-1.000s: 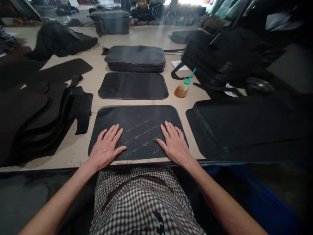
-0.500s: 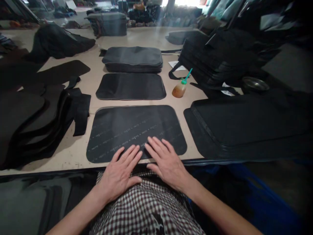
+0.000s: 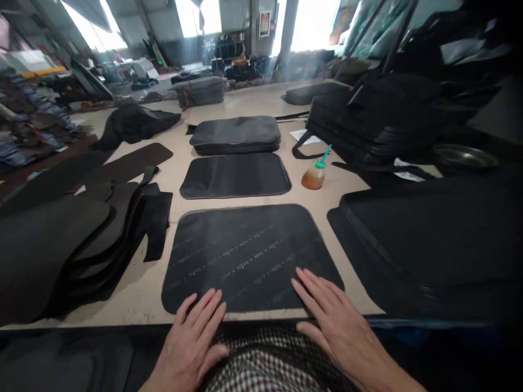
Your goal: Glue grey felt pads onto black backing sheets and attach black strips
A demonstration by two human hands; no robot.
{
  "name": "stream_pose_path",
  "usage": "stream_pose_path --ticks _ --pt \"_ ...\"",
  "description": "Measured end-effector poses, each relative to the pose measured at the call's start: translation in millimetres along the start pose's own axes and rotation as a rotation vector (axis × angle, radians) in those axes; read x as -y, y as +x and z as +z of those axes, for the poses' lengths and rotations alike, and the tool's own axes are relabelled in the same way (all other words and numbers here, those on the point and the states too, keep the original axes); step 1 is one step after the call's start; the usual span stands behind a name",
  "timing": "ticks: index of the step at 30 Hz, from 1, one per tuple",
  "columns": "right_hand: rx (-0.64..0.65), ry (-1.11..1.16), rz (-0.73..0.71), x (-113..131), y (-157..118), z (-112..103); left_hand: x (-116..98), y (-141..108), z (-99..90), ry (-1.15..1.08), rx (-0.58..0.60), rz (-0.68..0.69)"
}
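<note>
Workshop: a wide hall [image 3: 241, 32] is seen, with bright windows [image 3: 312, 24] at the far end and dark goods heaped along its sides.

Desk: a long pale desk [image 3: 134, 299] is spread from the near edge toward the windows.

Large pieces: a black padded panel [image 3: 420, 245] is laid on the right, and layered dark sheets [image 3: 53, 256] are piled on the left.

Main piece: a black printed mat [image 3: 245, 250] with rounded corners is laid flat at the near desk edge, its printed lines running diagonally.

Handling: the mat is judged light, soft and flexible, with some surface grip; it is best taken by the near edge or at two corners.

Other mats: a plain mat [image 3: 235, 176] is placed beyond it, and a stack of mats [image 3: 235, 135] is set further on.

Hands: the left hand [image 3: 192, 343] and right hand [image 3: 343, 343] are held apart at the mat's near edge.

Fingers: the fingers [image 3: 310, 288] are spread and released, laid on the mat without grasping it.

Small items: a small amber squeeze bottle [image 3: 314, 177] with a teal nozzle is stood right of the plain mat.
</note>
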State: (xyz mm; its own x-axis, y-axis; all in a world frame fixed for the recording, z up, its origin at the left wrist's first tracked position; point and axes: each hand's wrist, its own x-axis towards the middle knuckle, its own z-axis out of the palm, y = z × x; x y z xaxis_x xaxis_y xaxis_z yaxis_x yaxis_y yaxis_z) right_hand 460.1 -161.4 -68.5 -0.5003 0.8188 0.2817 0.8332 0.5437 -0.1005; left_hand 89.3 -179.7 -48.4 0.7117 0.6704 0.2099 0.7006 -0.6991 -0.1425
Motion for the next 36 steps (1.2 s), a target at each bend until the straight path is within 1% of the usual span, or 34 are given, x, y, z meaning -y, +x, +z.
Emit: stream_pose_path --ticks 2,3,6,7,9,11,12,14,16,18,20,23,25,27,30,33,36 --pt "-0.057 0.016 0.05 -22.3 12.4 -3.8 25.1 7.6 -6.1 -0.105 -0.028 -0.086" --pt "-0.078 0.023 0.078 -35.3 23.5 -5.4 42.1 15.7 -8.7 -0.16 -0.05 -0.151" --pt "-0.095 0.027 0.161 -80.1 70.1 -6.3 107.5 52.8 -11.9 -0.269 -0.111 -0.358" --pt "-0.094 0.025 0.184 -95.9 86.9 -4.9 131.4 66.9 -10.8 -0.28 -0.105 -0.431" --pt "-0.075 0.031 0.216 -126.5 116.9 0.6 175.9 92.5 -5.8 -0.29 -0.025 -0.534" --pt "-0.027 0.053 0.228 -153.3 138.4 8.7 210.9 111.3 1.7 -0.308 0.098 -0.593" --pt "-0.003 0.067 0.226 -164.6 145.8 13.2 223.7 117.8 5.8 -0.324 0.151 -0.602" --pt "0.024 0.095 0.22 -183.1 155.9 21.6 240.7 126.1 13.4 -0.367 0.218 -0.592" --pt "0.041 0.14 0.209 -195.8 162.9 27.4 249.6 130.6 19.3 -0.406 0.246 -0.57" --pt "0.067 0.219 0.211 -203.5 169.8 29.3 254.9 133.7 23.4 -0.449 0.269 -0.566" --pt "0.108 0.331 0.239 -207.1 177.3 28.0 259.2 136.7 26.0 -0.501 0.291 -0.583" --pt "0.179 0.481 0.33 -208.9 187.2 24.7 264.8 141.2 28.4 -0.588 0.32 -0.619" --pt "0.221 0.536 0.364 -210.3 191.4 24.6 267.7 143.9 29.4 -0.645 0.347 -0.632" --pt "0.253 0.567 0.368 -212.7 194.0 26.4 269.6 146.3 30.1 -0.691 0.381 -0.642" --pt "0.304 0.606 0.389 -217.0 198.1 29.0 269.4 148.7 29.1 -0.721 0.408 -0.661" --pt "0.343 0.623 0.404 -218.0 204.0 26.6 264.4 149.5 24.0 -0.72 0.389 -0.665" --pt "0.367 0.629 0.407 -214.1 208.1 20.0 257.3 147.1 18.4 -0.736 0.353 -0.69"
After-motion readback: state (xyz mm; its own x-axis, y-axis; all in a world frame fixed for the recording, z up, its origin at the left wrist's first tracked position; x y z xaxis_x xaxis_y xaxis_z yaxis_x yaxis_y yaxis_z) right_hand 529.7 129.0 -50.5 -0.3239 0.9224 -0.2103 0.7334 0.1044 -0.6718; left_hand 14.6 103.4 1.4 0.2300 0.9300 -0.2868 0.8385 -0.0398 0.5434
